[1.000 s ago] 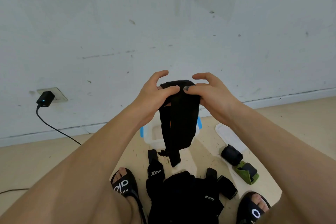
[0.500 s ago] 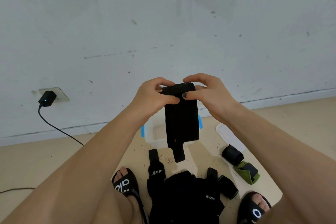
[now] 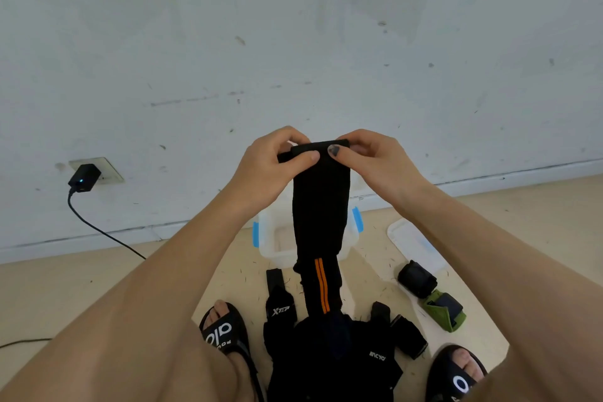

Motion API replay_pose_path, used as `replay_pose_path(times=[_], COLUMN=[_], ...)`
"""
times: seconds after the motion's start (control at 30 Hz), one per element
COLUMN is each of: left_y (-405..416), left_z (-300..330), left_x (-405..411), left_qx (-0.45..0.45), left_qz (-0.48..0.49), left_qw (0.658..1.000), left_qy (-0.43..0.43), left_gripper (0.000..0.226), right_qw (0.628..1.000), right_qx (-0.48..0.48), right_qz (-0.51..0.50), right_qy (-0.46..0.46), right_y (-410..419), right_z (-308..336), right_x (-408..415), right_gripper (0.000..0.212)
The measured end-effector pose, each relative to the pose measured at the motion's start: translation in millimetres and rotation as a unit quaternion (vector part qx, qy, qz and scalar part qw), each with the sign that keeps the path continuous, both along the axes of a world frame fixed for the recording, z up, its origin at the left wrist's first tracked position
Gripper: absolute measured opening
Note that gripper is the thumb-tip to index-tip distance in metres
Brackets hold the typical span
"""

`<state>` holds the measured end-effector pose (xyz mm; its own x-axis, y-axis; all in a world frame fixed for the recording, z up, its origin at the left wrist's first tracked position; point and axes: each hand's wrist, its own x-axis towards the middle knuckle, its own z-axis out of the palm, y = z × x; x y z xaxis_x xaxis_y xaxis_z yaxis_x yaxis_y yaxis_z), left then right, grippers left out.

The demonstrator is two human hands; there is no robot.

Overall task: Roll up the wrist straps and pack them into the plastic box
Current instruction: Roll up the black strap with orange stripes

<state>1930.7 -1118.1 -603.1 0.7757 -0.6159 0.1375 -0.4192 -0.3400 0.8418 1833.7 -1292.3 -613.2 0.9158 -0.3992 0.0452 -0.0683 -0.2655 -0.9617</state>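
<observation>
Wrist strap (image 3: 320, 206), black with two orange stripes, hangs upright in the air above the plastic box (image 3: 277, 246) on the floor. Left hand (image 3: 270, 166) and right hand (image 3: 375, 160) each pinch its top edge between thumb and curled fingers. More black straps (image 3: 329, 352) lie heaped between the sandals; one rolled strap (image 3: 417, 278) lies to the right.

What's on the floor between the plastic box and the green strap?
In the head view, a rolled black strap lies between the box and the green strap, touching the green one; the box lid lies behind.
</observation>
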Motion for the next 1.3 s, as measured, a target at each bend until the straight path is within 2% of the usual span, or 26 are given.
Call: replay_pose_path(times=[0.13,0.27,0.37,0.47,0.53,0.67,0.73,0.9,1.2,1.3], left_y=[-4,-5,-5,-4,-3,-1,-1,-3,-6,-7], left_z=[3,5,3,5,7,6,7,12,11,9], left_x=[-3,-4,-3,-2,-1,-1,0,-2,-4,-3], left_qx=[-0.072,-0.091,-0.089,-0.126,-0.158,-0.15,-0.158,-0.209,-0.224,-0.21], left_qz=[0.037,0.034,0.037,0.046,0.049,0.063,0.067,0.025,-0.008,0.001], left_qw=[0.996,0.993,0.992,0.981,0.97,0.975,0.971,0.943,0.938,0.946], left_qy=[0.044,0.073,0.079,0.143,0.177,0.149,0.166,0.259,0.266,0.249], left_gripper=[0.015,0.018,0.021,0.019,0.01,0.006,0.007,0.026,0.018,0.013], right_qw=[0.995,0.986,0.987,0.981,0.977,0.979,0.977,0.972,0.97,0.971], right_qx=[0.093,0.167,0.149,0.186,0.211,0.204,0.211,0.233,0.241,0.239], right_qz=[-0.004,0.025,0.061,0.043,0.035,0.02,0.011,0.006,0.008,0.013], right_qy=[-0.028,0.004,0.012,-0.01,-0.014,-0.011,-0.015,-0.027,-0.027,-0.025], right_y=[3,8,14,11,7,7,7,3,6,7], right_z=[0,-4,-5,-1,3,3,3,4,6,5], right_x=[4,7,6,7,6,5,6,6,4,4], right_gripper=[0.021,0.033,0.031,0.029,0.029,0.025,0.023,0.027,0.027,0.027])
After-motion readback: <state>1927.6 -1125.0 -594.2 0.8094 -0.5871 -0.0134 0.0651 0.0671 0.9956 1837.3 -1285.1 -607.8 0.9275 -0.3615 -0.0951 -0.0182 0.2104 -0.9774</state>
